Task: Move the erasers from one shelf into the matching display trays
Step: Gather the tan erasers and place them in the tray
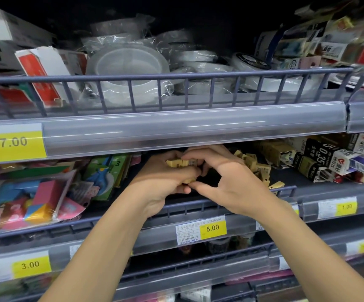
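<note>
Grey wire-fronted shelf (231, 202): small tan erasers (182, 164) gripped in curled left hand (163, 182), pinched too by right hand (226, 177); loose pile (257, 165) just right.

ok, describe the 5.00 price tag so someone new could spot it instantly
Find the grey shelf rail that both forearms cross. Just under it, between the wrists, sits the 5.00 price tag. It alone pairs a white printed barcode label with its yellow price block; the 7.00 tag and 3.00 tag sit far left.
</note>
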The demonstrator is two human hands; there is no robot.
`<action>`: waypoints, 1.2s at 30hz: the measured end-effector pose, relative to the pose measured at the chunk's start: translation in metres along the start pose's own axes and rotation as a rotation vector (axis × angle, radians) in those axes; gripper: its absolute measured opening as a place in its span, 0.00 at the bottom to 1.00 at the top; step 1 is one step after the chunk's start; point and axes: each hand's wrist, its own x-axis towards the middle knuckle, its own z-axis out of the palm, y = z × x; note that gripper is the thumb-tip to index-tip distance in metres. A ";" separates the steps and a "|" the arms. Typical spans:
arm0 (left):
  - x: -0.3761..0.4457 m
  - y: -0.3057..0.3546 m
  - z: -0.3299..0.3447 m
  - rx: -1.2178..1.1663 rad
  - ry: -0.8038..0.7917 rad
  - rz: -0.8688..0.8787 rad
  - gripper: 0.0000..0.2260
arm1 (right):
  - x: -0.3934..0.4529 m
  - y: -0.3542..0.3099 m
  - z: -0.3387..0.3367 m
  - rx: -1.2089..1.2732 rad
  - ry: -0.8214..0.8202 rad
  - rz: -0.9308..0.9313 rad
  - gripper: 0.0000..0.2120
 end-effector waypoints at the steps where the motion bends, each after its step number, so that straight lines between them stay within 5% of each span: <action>1: 0.000 0.000 0.000 0.003 0.013 0.002 0.10 | 0.000 -0.001 -0.001 0.005 -0.008 -0.001 0.26; 5: 0.000 -0.002 0.001 0.067 0.041 0.023 0.12 | -0.005 0.003 -0.017 -0.011 -0.019 0.101 0.26; 11: -0.002 -0.002 0.000 0.120 0.015 0.041 0.13 | -0.015 0.046 -0.060 -0.192 0.057 0.493 0.13; 16: -0.002 -0.002 0.001 0.109 0.000 0.037 0.13 | -0.003 0.070 -0.067 -0.347 -0.075 0.763 0.20; 29: -0.006 -0.004 0.000 0.090 -0.016 0.063 0.12 | 0.004 0.072 -0.061 -0.337 -0.177 0.845 0.07; 36: -0.008 -0.002 -0.001 -0.009 -0.016 0.099 0.12 | -0.014 0.051 -0.061 -0.118 0.209 0.675 0.01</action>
